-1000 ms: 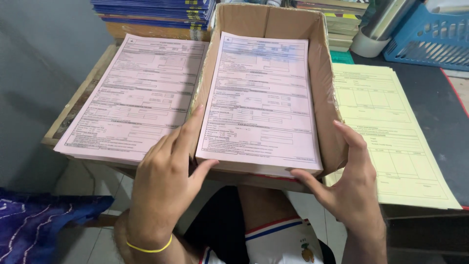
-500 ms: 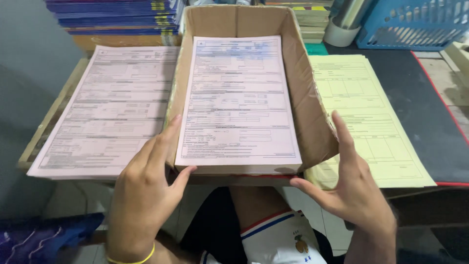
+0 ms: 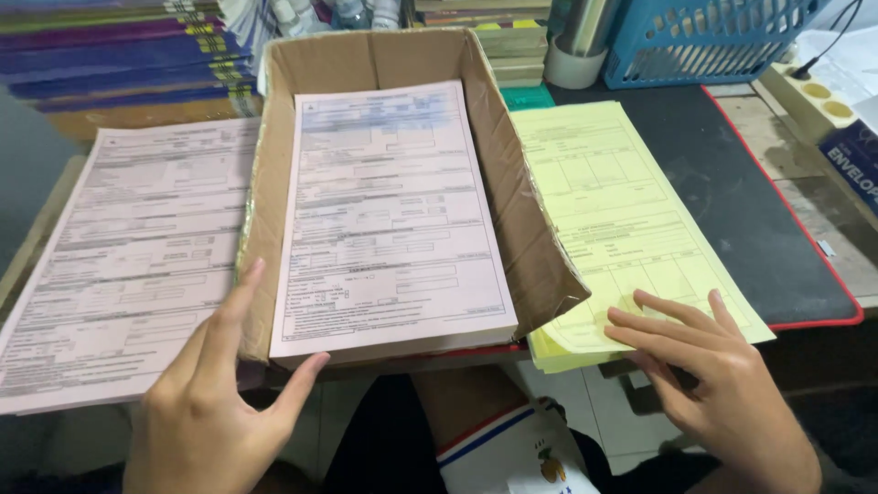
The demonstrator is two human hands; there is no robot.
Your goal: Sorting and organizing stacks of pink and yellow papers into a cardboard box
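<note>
An open cardboard box (image 3: pixel 526 238) lies on the table with a thick stack of pink forms (image 3: pixel 384 220) inside it. My left hand (image 3: pixel 215 402) rests against the box's near left corner, index finger along the left wall and thumb under the stack's front edge. To the right of the box lies a stack of yellow forms (image 3: pixel 613 210). My right hand (image 3: pixel 709 375) lies with spread fingers on the near corner of the yellow stack, holding nothing. A second stack of pink forms (image 3: pixel 119 265) lies left of the box.
Stacked blue and purple books (image 3: pixel 119 55) line the back left. More books (image 3: pixel 498 37), a blue plastic basket (image 3: pixel 704 37) and a white roll (image 3: pixel 574 59) stand behind. A black mat with red edge (image 3: pixel 768 220) covers the right table; a power strip (image 3: pixel 814 96) sits far right.
My right hand left the box's right wall and came down onto the yellow stack. The view shifted right, and my left hand stayed at the box's left corner.
</note>
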